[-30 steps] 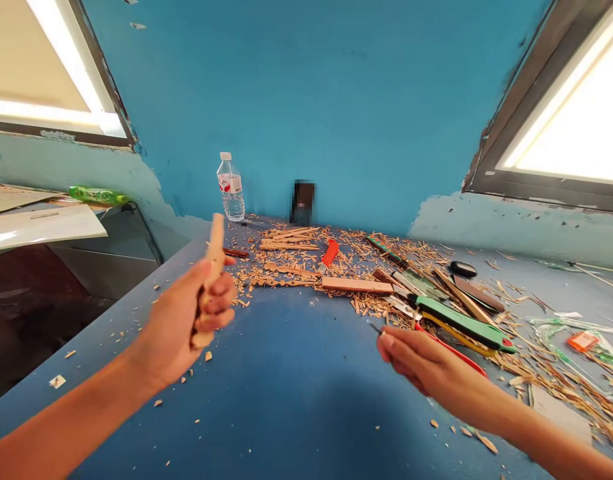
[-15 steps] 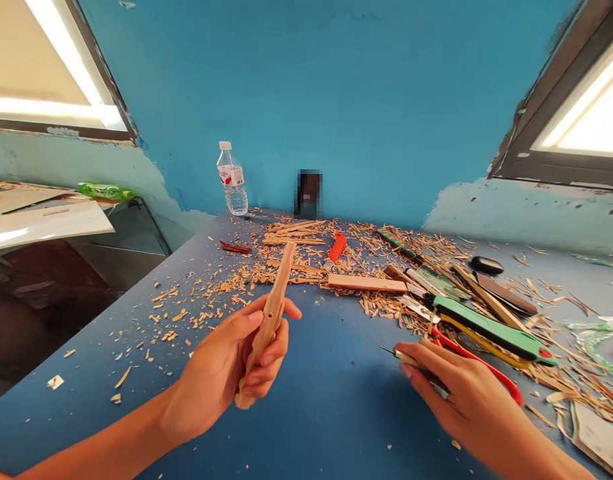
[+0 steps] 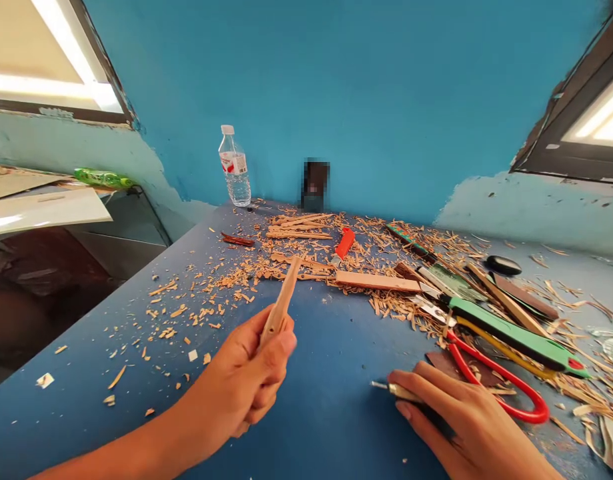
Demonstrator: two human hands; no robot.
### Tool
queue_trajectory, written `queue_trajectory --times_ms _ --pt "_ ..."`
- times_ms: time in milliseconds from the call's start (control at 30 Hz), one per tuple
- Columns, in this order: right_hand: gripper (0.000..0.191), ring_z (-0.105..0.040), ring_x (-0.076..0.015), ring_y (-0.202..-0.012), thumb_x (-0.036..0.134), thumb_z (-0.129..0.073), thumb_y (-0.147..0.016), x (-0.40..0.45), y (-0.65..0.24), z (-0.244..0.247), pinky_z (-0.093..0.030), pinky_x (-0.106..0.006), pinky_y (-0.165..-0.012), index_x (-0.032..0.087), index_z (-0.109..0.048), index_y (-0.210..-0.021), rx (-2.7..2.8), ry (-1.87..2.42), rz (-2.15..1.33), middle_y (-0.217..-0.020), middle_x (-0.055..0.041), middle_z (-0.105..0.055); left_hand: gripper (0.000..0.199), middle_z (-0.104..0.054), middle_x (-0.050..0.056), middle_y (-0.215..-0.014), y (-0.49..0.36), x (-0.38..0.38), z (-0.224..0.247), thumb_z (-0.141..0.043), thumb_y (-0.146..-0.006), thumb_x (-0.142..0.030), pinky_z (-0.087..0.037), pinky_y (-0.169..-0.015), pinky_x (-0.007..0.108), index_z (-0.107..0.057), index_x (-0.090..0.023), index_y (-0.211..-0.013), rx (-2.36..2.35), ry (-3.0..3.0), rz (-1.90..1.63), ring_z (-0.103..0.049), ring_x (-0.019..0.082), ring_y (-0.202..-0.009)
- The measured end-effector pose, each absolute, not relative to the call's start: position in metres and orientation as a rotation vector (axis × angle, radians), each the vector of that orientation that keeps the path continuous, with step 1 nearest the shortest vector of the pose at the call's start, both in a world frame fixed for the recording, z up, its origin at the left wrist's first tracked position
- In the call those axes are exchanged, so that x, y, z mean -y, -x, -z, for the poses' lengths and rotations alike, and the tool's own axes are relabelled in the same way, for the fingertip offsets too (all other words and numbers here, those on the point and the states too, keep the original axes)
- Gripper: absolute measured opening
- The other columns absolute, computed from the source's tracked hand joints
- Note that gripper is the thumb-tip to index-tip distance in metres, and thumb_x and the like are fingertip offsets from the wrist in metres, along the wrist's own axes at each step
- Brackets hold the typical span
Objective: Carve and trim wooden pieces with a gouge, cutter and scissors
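My left hand (image 3: 254, 373) is closed round the lower part of a carved wooden stick (image 3: 288, 287). The stick tilts up and away from me, and a small dark hole shows just above my thumb. Low over the blue table, my right hand (image 3: 461, 417) grips a small carving tool (image 3: 401, 392) with a pale handle. Its thin metal tip points left, while the rest of the handle is hidden under my fingers. Beyond that hand lie red-handled scissors (image 3: 501, 380) and a green-and-black handled tool (image 3: 516, 332).
Wood shavings (image 3: 236, 277) litter the table (image 3: 331, 413). A flat wooden strip (image 3: 376, 281), a red cutter (image 3: 344, 244) and several carved sticks (image 3: 299, 233) lie farther back. A water bottle (image 3: 235, 170) stands near the blue wall. To the right is a black oval object (image 3: 504, 265).
My left hand has turned its back toward me, and the thumb now crosses the stick. My right hand and the carving tool have dropped slightly; the tip is a little farther left.
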State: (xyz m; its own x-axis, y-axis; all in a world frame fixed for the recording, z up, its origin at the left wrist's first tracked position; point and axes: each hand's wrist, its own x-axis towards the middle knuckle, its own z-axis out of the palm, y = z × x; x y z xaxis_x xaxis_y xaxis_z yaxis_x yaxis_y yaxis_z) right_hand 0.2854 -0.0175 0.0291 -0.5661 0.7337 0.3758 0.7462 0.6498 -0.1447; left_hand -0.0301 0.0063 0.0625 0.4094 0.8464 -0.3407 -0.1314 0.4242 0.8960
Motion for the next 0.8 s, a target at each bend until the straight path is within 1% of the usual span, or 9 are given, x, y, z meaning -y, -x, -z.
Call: queue_trajectory --times_ms 100,133,233,300,433,500,567,667,800 --pt "0.024 -0.07 -0.0175 -0.072 0.03 -0.044 -0.11 0.023 -0.276 -0.042 -0.058 -0.027 -0.063 0.025 -0.064 -0.123 2.409 1.165 0.005 -0.089 -0.0026 -0.071 0.046 -0.035 -0.01 -0.074 0.018 0.004 -0.062 -0.07 -0.092 -0.064 -0.027 -0.044 0.014 -0.046 -0.03 -0.112 -0.928 -1.044 -0.609 -0.03 0.005 -0.052" --pt "0.024 -0.069 -0.0167 -0.07 0.027 -0.044 -0.11 0.025 -0.271 -0.047 -0.057 -0.027 -0.062 0.024 -0.063 -0.124 2.389 1.151 0.001 -0.09 -0.0025 -0.071 0.046 -0.036 -0.01 -0.077 0.014 0.007 -0.062 -0.068 -0.094 -0.063 -0.028 -0.046 0.015 -0.046 -0.031 -0.117 -0.899 -1.07 -0.548 -0.032 0.005 -0.055" --pt "0.022 -0.066 -0.0141 -0.061 0.02 -0.045 -0.109 0.032 -0.254 -0.057 -0.052 -0.027 -0.055 0.022 -0.061 -0.123 2.324 1.139 0.018 -0.088 -0.0017 -0.071 0.044 -0.033 -0.01 -0.078 0.002 0.011 -0.06 -0.063 -0.098 -0.062 -0.024 -0.046 0.019 -0.043 -0.031 -0.124 -0.85 -1.113 -0.455 -0.027 0.006 -0.054" --pt "0.022 -0.065 -0.0131 -0.056 0.019 -0.043 -0.11 0.034 -0.243 -0.056 -0.05 -0.027 -0.051 0.02 -0.06 -0.123 2.3 1.136 0.017 -0.085 -0.0013 -0.072 0.045 -0.031 -0.01 -0.076 -0.005 0.01 -0.057 -0.061 -0.098 -0.064 -0.021 -0.046 0.021 -0.043 -0.03 -0.122 -0.825 -1.128 -0.471 -0.023 0.007 -0.054" --pt "0.026 -0.067 -0.0125 -0.054 0.021 -0.039 -0.112 0.033 -0.232 -0.046 -0.049 -0.025 -0.047 0.017 -0.06 -0.126 2.279 1.13 -0.009 -0.082 -0.0018 -0.073 0.046 -0.029 -0.009 -0.075 -0.014 0.01 -0.053 -0.063 -0.096 -0.067 -0.026 -0.056 0.022 -0.049 -0.027 -0.113 -0.796 -1.111 -0.522 -0.025 0.01 -0.062" --pt "0.028 -0.068 -0.0124 -0.055 0.02 -0.04 -0.111 0.033 -0.231 -0.042 -0.05 -0.024 -0.048 0.016 -0.062 -0.128 2.272 1.144 0.014 -0.079 -0.0014 -0.072 0.047 -0.029 -0.009 -0.072 -0.017 0.011 -0.052 -0.064 -0.094 -0.069 -0.027 -0.058 0.023 -0.051 -0.026 -0.11 -0.821 -1.098 -0.535 -0.026 0.011 -0.063" --pt "0.028 -0.068 -0.012 -0.055 0.017 -0.043 -0.109 0.034 -0.232 -0.04 -0.051 -0.023 -0.051 0.017 -0.063 -0.13 2.275 1.172 0.045 -0.077 -0.0007 -0.072 0.046 -0.027 -0.009 -0.069 -0.019 0.011 -0.051 -0.062 -0.095 -0.07 -0.025 -0.057 0.024 -0.052 -0.026 -0.107 -0.837 -1.092 -0.542 -0.024 0.011 -0.061" --pt "0.029 -0.069 -0.0116 -0.058 0.016 -0.049 -0.107 0.039 -0.235 -0.038 -0.052 -0.024 -0.054 0.019 -0.064 -0.132 2.251 1.193 0.135 -0.083 -0.0016 -0.075 0.047 -0.027 -0.009 -0.068 -0.019 0.011 -0.049 -0.061 -0.094 -0.071 -0.02 -0.054 0.025 -0.051 -0.027 -0.105 -0.845 -1.092 -0.552 -0.022 0.011 -0.058" --pt "0.032 -0.072 -0.0114 -0.061 0.017 -0.058 -0.103 0.045 -0.235 -0.034 -0.056 -0.022 -0.059 0.025 -0.067 -0.132 2.198 1.246 0.173 -0.089 -0.0003 -0.079 0.043 -0.026 -0.009 -0.066 -0.018 0.008 -0.047 -0.062 -0.095 -0.068 -0.021 -0.054 0.025 -0.05 -0.027 -0.104 -0.879 -1.087 -0.53 -0.021 0.011 -0.059"
